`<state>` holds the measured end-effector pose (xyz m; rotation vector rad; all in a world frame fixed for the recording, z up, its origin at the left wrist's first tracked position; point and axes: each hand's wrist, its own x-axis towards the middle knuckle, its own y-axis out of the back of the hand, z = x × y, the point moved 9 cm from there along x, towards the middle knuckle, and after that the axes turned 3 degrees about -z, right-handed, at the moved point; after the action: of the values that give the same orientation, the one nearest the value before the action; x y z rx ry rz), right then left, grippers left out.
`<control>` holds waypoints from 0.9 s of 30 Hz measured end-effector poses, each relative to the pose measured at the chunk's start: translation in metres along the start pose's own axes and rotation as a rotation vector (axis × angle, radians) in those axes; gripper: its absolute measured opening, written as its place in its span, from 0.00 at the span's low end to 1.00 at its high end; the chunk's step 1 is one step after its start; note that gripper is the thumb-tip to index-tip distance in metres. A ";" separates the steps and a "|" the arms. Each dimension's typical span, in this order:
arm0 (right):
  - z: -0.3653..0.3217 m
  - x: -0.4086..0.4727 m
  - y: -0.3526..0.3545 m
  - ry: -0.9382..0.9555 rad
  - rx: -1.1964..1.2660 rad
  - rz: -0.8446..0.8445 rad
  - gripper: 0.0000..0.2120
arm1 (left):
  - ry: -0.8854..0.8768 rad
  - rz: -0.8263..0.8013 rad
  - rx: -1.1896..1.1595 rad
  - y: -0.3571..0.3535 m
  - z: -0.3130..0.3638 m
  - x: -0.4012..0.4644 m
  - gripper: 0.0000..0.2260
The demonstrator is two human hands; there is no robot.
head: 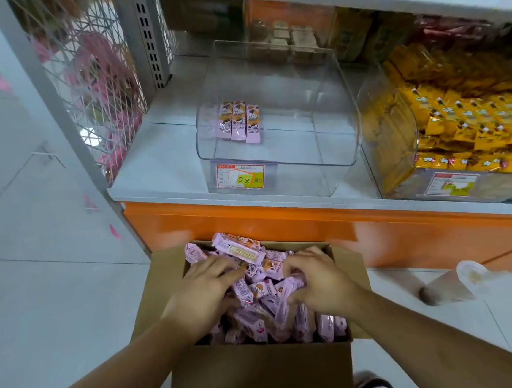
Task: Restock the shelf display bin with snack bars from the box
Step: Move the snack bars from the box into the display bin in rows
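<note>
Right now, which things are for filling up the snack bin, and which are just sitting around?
For the job:
cardboard box
purple snack bars in it
clear display bin, three bars inside
left hand and right hand, both digging in the box

Just there:
yellow snack bin
pink items behind wire mesh
price label

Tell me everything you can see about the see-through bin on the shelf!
The clear bin looks like smooth, hard plastic, with a rounded front lip and an open top. It sits upright on the white shelf, beside another clear bin of yellow packets. It is almost empty: only a few purple and orange snack bars lie side by side at its back left. A red and yellow price tag is stuck on its front. No hand touches it.
</note>
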<state>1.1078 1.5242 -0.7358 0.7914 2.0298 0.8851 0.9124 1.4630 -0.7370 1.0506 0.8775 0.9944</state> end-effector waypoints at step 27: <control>-0.124 -0.135 0.193 0.273 0.838 0.204 0.20 | 0.225 0.034 -1.144 0.200 0.079 -0.034 0.17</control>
<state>1.1182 1.4920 -0.4718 1.3983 2.6230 0.2053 0.9306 1.4452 -0.5204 -0.0236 0.3258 1.3888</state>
